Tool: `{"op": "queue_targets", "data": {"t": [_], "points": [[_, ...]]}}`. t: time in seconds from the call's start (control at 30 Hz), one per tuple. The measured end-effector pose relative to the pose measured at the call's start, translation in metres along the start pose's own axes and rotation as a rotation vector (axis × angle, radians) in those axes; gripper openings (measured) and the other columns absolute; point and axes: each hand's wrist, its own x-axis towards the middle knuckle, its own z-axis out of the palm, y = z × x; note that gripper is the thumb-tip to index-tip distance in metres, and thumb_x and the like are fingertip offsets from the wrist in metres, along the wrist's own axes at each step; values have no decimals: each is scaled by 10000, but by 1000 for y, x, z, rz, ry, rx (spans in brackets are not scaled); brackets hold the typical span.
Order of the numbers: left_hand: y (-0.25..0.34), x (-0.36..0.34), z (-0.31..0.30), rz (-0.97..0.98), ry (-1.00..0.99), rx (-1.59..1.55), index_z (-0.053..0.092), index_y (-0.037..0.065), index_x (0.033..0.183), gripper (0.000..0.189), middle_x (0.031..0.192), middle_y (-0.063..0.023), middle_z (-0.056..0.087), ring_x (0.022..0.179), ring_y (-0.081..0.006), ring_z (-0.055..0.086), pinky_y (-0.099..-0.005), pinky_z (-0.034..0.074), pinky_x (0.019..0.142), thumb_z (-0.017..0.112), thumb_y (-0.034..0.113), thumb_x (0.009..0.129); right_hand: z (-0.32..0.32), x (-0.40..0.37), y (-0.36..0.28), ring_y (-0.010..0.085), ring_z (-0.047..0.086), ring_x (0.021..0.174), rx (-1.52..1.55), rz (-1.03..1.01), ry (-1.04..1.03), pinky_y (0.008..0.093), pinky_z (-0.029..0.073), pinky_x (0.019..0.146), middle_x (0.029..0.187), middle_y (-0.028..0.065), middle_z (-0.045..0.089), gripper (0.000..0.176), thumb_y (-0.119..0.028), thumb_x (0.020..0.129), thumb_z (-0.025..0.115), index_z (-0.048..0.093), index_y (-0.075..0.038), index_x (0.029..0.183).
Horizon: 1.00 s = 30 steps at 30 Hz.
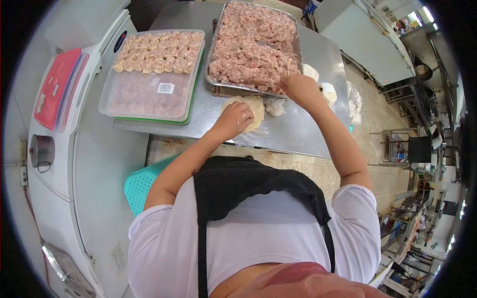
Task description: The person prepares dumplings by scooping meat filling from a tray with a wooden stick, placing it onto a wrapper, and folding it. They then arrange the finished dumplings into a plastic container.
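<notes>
A deep metal tray [302, 49] heaped with raw ground meat [256, 44] stands at the far middle of the steel table. My right hand [300, 90] is at the tray's near right corner, its fingers closed against the meat; what they pinch is hidden. Below the tray, round pale dough wrappers [257, 110] lie near the table's front edge. Over them my left hand [236, 119] is curled closed on a wrapper, with white bits on its fingers. A crumpled whitish lump [276, 108] lies between the two hands.
Left on the steel table [318, 141], a clear plastic container [144, 102] holds rows of filled dumplings [159, 52]. White round items [328, 92] sit right of the tray. A white freezer [99, 164] flanks the left side; a turquoise basket [141, 186] is below the table.
</notes>
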Motion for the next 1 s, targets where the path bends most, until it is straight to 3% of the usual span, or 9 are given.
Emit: {"op": "queue_targets", "data": {"t": [0.17, 0.23, 0.27, 0.33, 0.37, 0.47, 0.57, 0.63, 1.0], "points": [[17, 11, -3, -95, 116, -60, 631, 38, 921, 154, 1026, -95, 620, 1005, -274, 569, -383, 459, 856, 651, 170, 845, 40, 15, 65, 345, 658, 809, 51, 96, 89, 461, 515, 672, 816, 151, 679, 346, -391, 901, 533, 693, -92, 833], [18, 24, -5, -469, 134, -529, 632, 49, 986, 152, 1033, -108, 636, 969, -256, 593, -388, 480, 822, 588, 161, 894, 20, 15, 71, 343, 660, 801, 6, 71, 82, 455, 515, 666, 813, 150, 679, 339, -390, 890, 551, 693, -93, 810], [18, 28, -7, -465, 121, -511, 632, 49, 986, 152, 1033, -108, 636, 969, -256, 593, -388, 480, 822, 588, 161, 894, 4, 15, 75, 341, 661, 793, -59, 30, 67, 449, 515, 660, 810, 148, 679, 333, -388, 880, 570, 694, -93, 787], [18, 32, -10, -557, 325, -1300, 593, 39, 1076, 202, 1088, -116, 631, 1040, -252, 589, -394, 477, 900, 550, 151, 914, -19, 3, 82, 339, 659, 780, -63, 16, 97, 445, 512, 652, 804, 145, 678, 334, -394, 875, 579, 694, -97, 777], [22, 32, -12, -563, 316, -1288, 593, 39, 1076, 202, 1088, -116, 631, 1040, -252, 589, -394, 477, 900, 550, 151, 914, -26, -6, 86, 336, 657, 766, -82, -6, 117, 442, 509, 644, 798, 142, 676, 335, -401, 871, 588, 694, -101, 768], [34, 29, -21, -581, 462, -1931, 516, 26, 1210, 304, 1212, -127, 586, 1149, -293, 558, -433, 421, 1024, 490, 158, 937, -33, -32, 103, 334, 643, 725, 38, -97, 83, 440, 496, 616, 761, 125, 666, 360, -416, 882, 579, 678, -97, 748], [48, 26, -19, -515, 437, -2025, 508, 51, 1279, 393, 1266, -135, 571, 1146, -305, 565, -457, 443, 995, 494, 284, 962, 11, -39, 139, 336, 626, 694, 216, -235, 89, 447, 479, 595, 723, 118, 648, 392, -438, 896, 559, 662, -96, 735], [52, 14, -9, -704, 525, -1965, 493, 46, 1296, 410, 1277, -136, 567, 1155, -290, 562, -448, 455, 984, 498, 284, 962, 34, -36, 160, 334, 621, 681, 250, -253, 104, 449, 473, 593, 715, 116, 641, 385, -436, 899, 558, 654, -99, 740], [91, 28, 22, -769, 547, -1526, 444, 6, 1339, 412, 1278, -116, 554, 1144, -241, 572, -382, 483, 968, 518, 117, 948, 73, 56, 201, 320, 636, 751, 231, -408, 181, 437, 499, 647, 761, 91, 649, 383, -471, 877, 557, 665, -116, 782]]}}
